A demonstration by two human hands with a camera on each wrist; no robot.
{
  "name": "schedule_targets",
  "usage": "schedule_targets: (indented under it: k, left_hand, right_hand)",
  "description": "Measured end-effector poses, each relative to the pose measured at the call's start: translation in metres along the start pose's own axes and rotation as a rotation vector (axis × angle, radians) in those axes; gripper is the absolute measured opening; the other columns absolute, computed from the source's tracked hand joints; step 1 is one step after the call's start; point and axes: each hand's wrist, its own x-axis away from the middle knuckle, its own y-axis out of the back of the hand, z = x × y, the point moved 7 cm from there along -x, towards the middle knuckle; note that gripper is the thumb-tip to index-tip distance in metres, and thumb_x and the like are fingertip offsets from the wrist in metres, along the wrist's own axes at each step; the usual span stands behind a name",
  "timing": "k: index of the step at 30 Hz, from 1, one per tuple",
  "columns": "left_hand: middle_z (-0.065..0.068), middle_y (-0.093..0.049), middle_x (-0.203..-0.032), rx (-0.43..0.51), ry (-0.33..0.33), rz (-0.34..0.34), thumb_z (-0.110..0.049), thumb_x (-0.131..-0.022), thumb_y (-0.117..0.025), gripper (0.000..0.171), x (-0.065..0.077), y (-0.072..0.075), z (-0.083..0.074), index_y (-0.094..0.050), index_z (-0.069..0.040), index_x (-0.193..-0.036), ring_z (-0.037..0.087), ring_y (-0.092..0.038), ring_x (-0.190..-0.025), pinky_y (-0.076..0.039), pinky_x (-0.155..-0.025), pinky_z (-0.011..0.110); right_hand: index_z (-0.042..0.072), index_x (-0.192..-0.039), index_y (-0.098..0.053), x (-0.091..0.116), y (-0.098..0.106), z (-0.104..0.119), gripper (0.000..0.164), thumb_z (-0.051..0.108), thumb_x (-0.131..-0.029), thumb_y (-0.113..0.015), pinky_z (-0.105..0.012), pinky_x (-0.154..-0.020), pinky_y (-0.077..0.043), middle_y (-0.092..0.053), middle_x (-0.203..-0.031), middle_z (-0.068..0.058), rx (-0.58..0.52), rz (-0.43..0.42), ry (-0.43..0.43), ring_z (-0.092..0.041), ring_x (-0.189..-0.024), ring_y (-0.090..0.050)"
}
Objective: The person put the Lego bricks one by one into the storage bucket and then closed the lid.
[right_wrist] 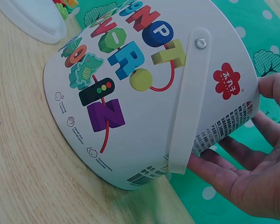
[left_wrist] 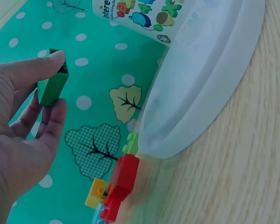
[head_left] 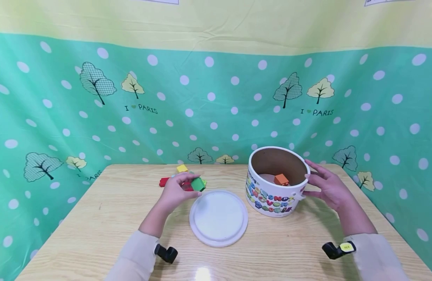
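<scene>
My left hand (head_left: pixel 173 192) pinches a green toy block (head_left: pixel 198 184) between thumb and fingertips, just beyond the white round lid (head_left: pixel 219 216). The block's hollow side (left_wrist: pixel 63 67) faces the thumb in the left wrist view. At the right, my right hand (head_left: pixel 326 185) holds the side of a white bucket (head_left: pixel 268 199) printed with colourful letters, fingers at its rim and wall. An orange block (head_left: pixel 281 179) lies inside the bucket. The right wrist view has the thumb beside the bucket's white strap handle (right_wrist: pixel 189 107).
Behind the left hand lie several loose blocks, among them a yellow block (head_left: pixel 182 168) and a red block (left_wrist: pixel 123 177). The lid lies on the wooden table (head_left: pixel 107 218), left of the bucket. A green dotted curtain (head_left: pixel 223 97) hangs along the table's back edge.
</scene>
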Motion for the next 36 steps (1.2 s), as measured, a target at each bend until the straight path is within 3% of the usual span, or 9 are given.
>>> schedule_targets:
  k: [5,10,15,22,26,32,36]
  left_hand:
    - [0.004,-0.057,-0.130,0.036,-0.011,0.006,-0.005,-0.071,-0.087,0.056,-0.004,-0.005,-0.008,-0.069,-0.017,-0.122,0.028,-0.060,-0.115,-0.054,-0.090,0.031]
    - [0.008,-0.058,-0.126,0.089,-0.050,0.021,0.000,-0.069,-0.086,0.057,-0.007,-0.012,-0.018,-0.068,-0.009,-0.123,0.031,-0.060,-0.111,-0.053,-0.091,0.032]
    - [0.008,-0.057,-0.125,0.075,-0.098,0.033,0.001,-0.069,-0.086,0.056,-0.010,-0.020,-0.028,-0.068,-0.007,-0.122,0.030,-0.060,-0.106,-0.051,-0.095,0.040]
    - [0.005,-0.058,-0.121,0.048,-0.159,0.066,-0.002,-0.070,-0.086,0.052,-0.015,-0.030,-0.043,-0.070,-0.010,-0.119,0.028,-0.060,-0.103,-0.053,-0.090,0.028]
    - [0.005,-0.058,-0.121,0.045,-0.191,0.087,-0.001,-0.070,-0.086,0.051,-0.018,-0.036,-0.049,-0.070,-0.010,-0.118,0.027,-0.061,-0.101,-0.054,-0.091,0.034]
    - [0.004,-0.058,-0.120,-0.011,-0.230,0.109,-0.001,-0.069,-0.087,0.052,-0.021,-0.047,-0.059,-0.071,-0.010,-0.118,0.023,-0.061,-0.099,-0.054,-0.088,0.027]
    - [0.003,-0.058,-0.119,-0.029,-0.250,0.130,-0.003,-0.071,-0.086,0.051,-0.022,-0.054,-0.067,-0.070,-0.011,-0.118,0.023,-0.061,-0.099,-0.055,-0.089,0.033]
  right_hand:
    - [0.020,-0.157,-0.021,0.000,0.000,0.000,0.068,0.024,-0.100,-0.058,-0.050,-0.089,-0.053,-0.021,-0.153,-0.024,0.005,-0.001,-0.001,-0.017,-0.112,-0.056]
    - [0.020,-0.157,-0.020,0.001,0.000,-0.001,0.069,0.024,-0.099,-0.058,-0.050,-0.088,-0.054,-0.022,-0.152,-0.024,-0.002,0.000,-0.006,-0.016,-0.113,-0.056]
    - [0.020,-0.157,-0.021,0.001,0.000,-0.002,0.067,0.021,-0.100,-0.057,-0.050,-0.089,-0.053,-0.023,-0.152,-0.023,-0.012,-0.001,-0.014,-0.021,-0.116,-0.055]
    - [0.021,-0.157,-0.020,0.000,0.000,0.000,0.068,0.021,-0.100,-0.057,-0.049,-0.088,-0.054,-0.020,-0.154,-0.024,-0.009,-0.002,-0.012,-0.020,-0.116,-0.054]
    - [0.020,-0.157,-0.021,0.000,-0.001,0.002,0.068,0.022,-0.099,-0.058,-0.049,-0.088,-0.054,-0.021,-0.153,-0.025,-0.010,-0.007,-0.008,-0.020,-0.114,-0.055]
    - [0.021,-0.157,-0.021,0.001,-0.002,0.002,0.067,0.021,-0.100,-0.056,-0.051,-0.089,-0.053,-0.017,-0.155,-0.026,-0.002,-0.012,-0.016,-0.025,-0.118,-0.052]
    - [0.021,-0.157,-0.020,0.001,-0.001,0.001,0.066,0.020,-0.100,-0.055,-0.050,-0.090,-0.053,-0.016,-0.155,-0.026,-0.003,-0.010,-0.019,-0.027,-0.120,-0.051]
